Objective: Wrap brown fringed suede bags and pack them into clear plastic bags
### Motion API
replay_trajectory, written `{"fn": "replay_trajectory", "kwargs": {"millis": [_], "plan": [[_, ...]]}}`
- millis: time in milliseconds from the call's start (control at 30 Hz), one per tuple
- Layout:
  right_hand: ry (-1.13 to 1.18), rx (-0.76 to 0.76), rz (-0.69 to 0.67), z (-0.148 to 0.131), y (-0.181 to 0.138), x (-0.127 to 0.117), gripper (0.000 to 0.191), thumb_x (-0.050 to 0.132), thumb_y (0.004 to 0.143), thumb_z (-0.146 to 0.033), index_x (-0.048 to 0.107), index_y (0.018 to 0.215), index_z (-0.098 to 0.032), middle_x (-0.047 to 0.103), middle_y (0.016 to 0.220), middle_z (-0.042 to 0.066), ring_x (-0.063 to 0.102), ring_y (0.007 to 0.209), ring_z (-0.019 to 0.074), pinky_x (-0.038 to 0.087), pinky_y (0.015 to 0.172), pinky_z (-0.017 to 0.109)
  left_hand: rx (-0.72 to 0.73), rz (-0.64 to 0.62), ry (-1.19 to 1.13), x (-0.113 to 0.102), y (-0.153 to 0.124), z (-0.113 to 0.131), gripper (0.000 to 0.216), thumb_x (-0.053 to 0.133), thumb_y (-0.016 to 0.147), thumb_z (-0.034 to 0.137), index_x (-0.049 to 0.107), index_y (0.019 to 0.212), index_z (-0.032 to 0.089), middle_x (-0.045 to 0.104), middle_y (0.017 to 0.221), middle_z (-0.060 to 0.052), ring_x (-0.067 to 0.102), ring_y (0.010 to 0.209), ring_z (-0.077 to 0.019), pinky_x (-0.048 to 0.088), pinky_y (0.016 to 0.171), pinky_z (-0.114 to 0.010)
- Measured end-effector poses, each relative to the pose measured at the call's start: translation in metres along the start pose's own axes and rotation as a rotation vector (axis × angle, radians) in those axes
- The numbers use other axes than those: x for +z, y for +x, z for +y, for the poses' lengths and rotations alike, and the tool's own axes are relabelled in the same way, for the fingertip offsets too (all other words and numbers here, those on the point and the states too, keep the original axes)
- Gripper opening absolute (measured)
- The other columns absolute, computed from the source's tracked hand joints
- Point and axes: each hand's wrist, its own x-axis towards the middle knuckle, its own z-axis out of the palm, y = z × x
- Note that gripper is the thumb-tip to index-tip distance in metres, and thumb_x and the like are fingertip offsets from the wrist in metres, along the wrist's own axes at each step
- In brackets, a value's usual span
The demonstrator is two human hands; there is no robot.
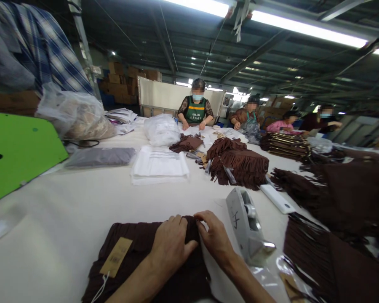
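A folded dark brown fabric piece lies on the white-covered table in front of me. On its left part rests a kraft paper tag with a barcode and a white string. My left hand lies over the fabric near its top right, thumb spread away from the fingers. At the fabric's upper right corner, my right hand pinches the edge between thumb and fingers. A light grey tape dispenser stands just right of my right hand.
Ahead are stacked white plastic bags, a packed grey bundle and a pile of brown fringed pieces. More brown fringed fabric covers the right side, beside a white power bank-like block. A green board stands left. Several co-workers sit across.
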Motion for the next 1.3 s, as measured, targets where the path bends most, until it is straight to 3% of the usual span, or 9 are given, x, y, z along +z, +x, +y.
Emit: {"fn": "replay_trajectory", "kwargs": {"millis": [133, 333, 533, 800, 1000, 1167, 1233, 1300], "plan": [[-0.020, -0.022, -0.072, -0.003, 0.008, -0.002, 0.019, 0.054, 0.080, -0.005, 0.063, 0.087, -0.021, 0.065, 0.084, 0.003, 0.062, 0.081, 0.0177, 0.050, 0.076, 0.029, -0.086, -0.058, -0.020, 0.003, 0.016, -0.006, 0.019, 0.050, 0.079, 0.015, 0.062, 0.093, 0.017, 0.067, 0.097, -0.010, 0.062, 0.094, -0.0278, 0.043, 0.079, -0.038], [-0.079, -0.051, -0.211, -0.003, 0.015, -0.005, 0.021, 0.057, 0.078, -0.004, 0.064, 0.089, -0.021, 0.064, 0.086, 0.001, 0.060, 0.081, 0.0146, 0.047, 0.075, 0.024, -0.189, -0.131, -0.148, -0.001, 0.029, -0.030, 0.014, 0.047, 0.078, 0.021, 0.060, 0.077, 0.023, 0.070, 0.080, -0.001, 0.064, 0.077, -0.0191, 0.040, 0.066, -0.028], [-0.203, -0.112, -0.380, -0.012, 0.024, -0.003, 0.019, 0.055, 0.084, -0.010, 0.068, 0.092, -0.022, 0.064, 0.091, 0.004, 0.059, 0.089, 0.0180, 0.044, 0.078, 0.026, -0.184, -0.148, -0.204, 0.000, 0.034, -0.033, 0.013, 0.047, 0.075, 0.021, 0.059, 0.073, 0.023, 0.068, 0.077, -0.001, 0.063, 0.077, -0.0189, 0.037, 0.064, -0.027], [-0.221, -0.053, -0.383, -0.015, 0.030, 0.004, 0.023, 0.048, 0.087, -0.008, 0.068, 0.091, -0.018, 0.062, 0.091, 0.007, 0.058, 0.087, 0.0198, 0.046, 0.076, 0.029, -0.156, -0.134, -0.226, -0.002, 0.030, -0.035, 0.012, 0.046, 0.074, 0.020, 0.057, 0.070, 0.023, 0.067, 0.075, -0.001, 0.062, 0.076, -0.0188, 0.036, 0.063, -0.026], [-0.022, -0.083, -0.389, -0.018, 0.036, -0.020, 0.024, 0.057, 0.079, -0.004, 0.069, 0.089, -0.021, 0.064, 0.109, 0.004, 0.057, 0.108, 0.0154, 0.042, 0.095, 0.026, -0.047, -0.135, -0.236, -0.004, 0.021, -0.036, 0.015, 0.046, 0.074, 0.016, 0.059, 0.076, 0.022, 0.067, 0.078, 0.000, 0.062, 0.075, -0.0168, 0.040, 0.064, -0.025], [0.474, 0.011, -0.541, -0.032, 0.028, -0.028, 0.011, 0.062, 0.084, -0.021, 0.072, 0.085, -0.023, 0.063, 0.127, 0.004, 0.046, 0.131, 0.0218, 0.028, 0.112, 0.041, 0.077, -0.119, -0.181, -0.003, 0.000, -0.029, 0.024, 0.048, 0.073, 0.013, 0.063, 0.089, 0.022, 0.067, 0.102, -0.005, 0.060, 0.097, -0.0220, 0.042, 0.085, -0.031], [0.619, 0.061, -0.533, -0.039, 0.021, -0.027, 0.020, 0.058, 0.089, -0.035, 0.072, 0.082, -0.023, 0.065, 0.126, 0.004, 0.047, 0.130, 0.0237, 0.029, 0.112, 0.044, 0.136, -0.131, -0.153, -0.013, -0.015, -0.026, 0.029, 0.049, 0.071, 0.010, 0.064, 0.092, 0.023, 0.064, 0.111, -0.005, 0.057, 0.105, -0.0231, 0.039, 0.091, -0.033], [0.744, 0.092, -0.510, -0.044, 0.015, -0.027, 0.042, 0.049, 0.092, -0.052, 0.069, 0.072, -0.022, 0.068, 0.120, 0.006, 0.053, 0.124, 0.0263, 0.037, 0.107, 0.046, 0.170, -0.193, -0.145, -0.031, -0.029, -0.024, 0.024, 0.050, 0.071, 0.012, 0.064, 0.086, 0.025, 0.065, 0.106, -0.002, 0.058, 0.100, -0.0220, 0.040, 0.087, -0.033]]}}
